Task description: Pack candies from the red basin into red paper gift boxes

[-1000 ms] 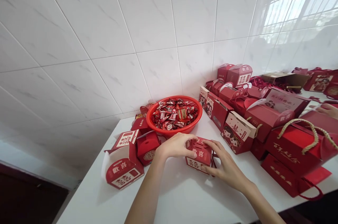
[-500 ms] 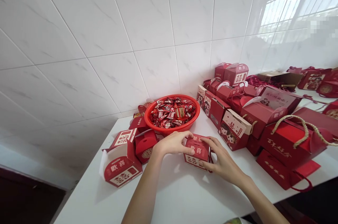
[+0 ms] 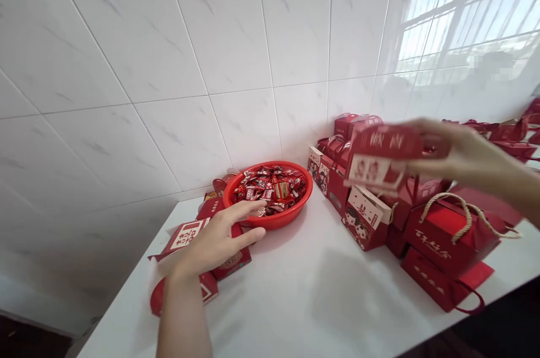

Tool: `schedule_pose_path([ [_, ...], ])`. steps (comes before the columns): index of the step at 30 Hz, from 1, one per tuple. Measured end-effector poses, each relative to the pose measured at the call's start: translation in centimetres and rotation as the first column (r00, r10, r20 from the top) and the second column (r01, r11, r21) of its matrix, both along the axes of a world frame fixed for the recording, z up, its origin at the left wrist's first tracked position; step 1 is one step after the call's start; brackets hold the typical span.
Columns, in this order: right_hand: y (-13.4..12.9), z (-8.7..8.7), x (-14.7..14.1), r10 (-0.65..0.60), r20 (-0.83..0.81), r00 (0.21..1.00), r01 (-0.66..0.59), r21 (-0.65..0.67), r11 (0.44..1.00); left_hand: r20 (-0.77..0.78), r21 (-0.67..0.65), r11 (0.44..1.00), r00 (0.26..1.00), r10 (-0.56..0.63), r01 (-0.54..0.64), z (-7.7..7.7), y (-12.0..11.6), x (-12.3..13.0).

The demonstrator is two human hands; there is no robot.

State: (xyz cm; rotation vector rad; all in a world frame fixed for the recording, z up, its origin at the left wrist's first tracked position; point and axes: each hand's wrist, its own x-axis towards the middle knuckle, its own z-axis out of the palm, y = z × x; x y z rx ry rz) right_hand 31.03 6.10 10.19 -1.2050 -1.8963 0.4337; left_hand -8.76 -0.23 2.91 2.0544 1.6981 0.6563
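My right hand (image 3: 442,147) grips a red candy box (image 3: 379,155) with white lettering, held raised over the stacked boxes on the right; box and fingers are blurred by motion. My left hand (image 3: 217,237) hovers with fingers and thumb apart, holding nothing. It is in front of a red plastic basket (image 3: 306,200) full of wrapped candies (image 3: 270,189). Beneath and behind the left hand and forearm, partly hidden, lie several red boxes (image 3: 185,236) on the white table (image 3: 291,296).
Red gift boxes crowd the right side; one has a rope handle (image 3: 468,206), and a box with cartoon figures (image 3: 365,217) stands at their front. Another red box (image 3: 442,279) lies near the table edge. A white tiled wall (image 3: 236,127) rises behind.
The red box has been lifted from the table and carried up and right in my right hand. My left hand has let go of it and moved left, toward the boxes there.
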Motion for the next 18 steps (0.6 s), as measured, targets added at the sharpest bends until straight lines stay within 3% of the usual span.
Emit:
schedule_pose_path([
  [3, 4.0, 4.1, 1.3, -0.342, 0.052, 0.938, 0.334, 0.115, 0.935, -0.002, -0.021, 0.997, 0.997, 0.074, -0.074, -0.1, -0.4, -1.3],
  [6, 7.8, 5.3, 2.1, -0.463, 0.120, 0.878, 0.448, 0.131, 0.884, 0.031, -0.012, 0.992, 0.991, 0.129, -0.129, 0.0, -1.1, -2.2],
  [11, 12.5, 2.7, 2.5, -0.482, 0.216, 0.849, 0.491, 0.014, 0.871, 0.043, 0.018, 0.983, 0.982, 0.183, -0.184, 0.6, -2.0, -3.1],
  [15, 13.7, 0.5, 2.0, -0.434, 0.334, 0.837, 0.457, 0.011, 0.890, 0.012, -0.003, 0.976, 0.976, 0.216, -0.216, 0.4, -2.0, -3.6],
  [18, 14.0, 0.2, 2.1, -0.443, 0.350, 0.826, 0.485, -0.039, 0.874, -0.003, -0.015, 0.979, 0.979, 0.204, -0.204, -0.1, -1.9, -3.9],
])
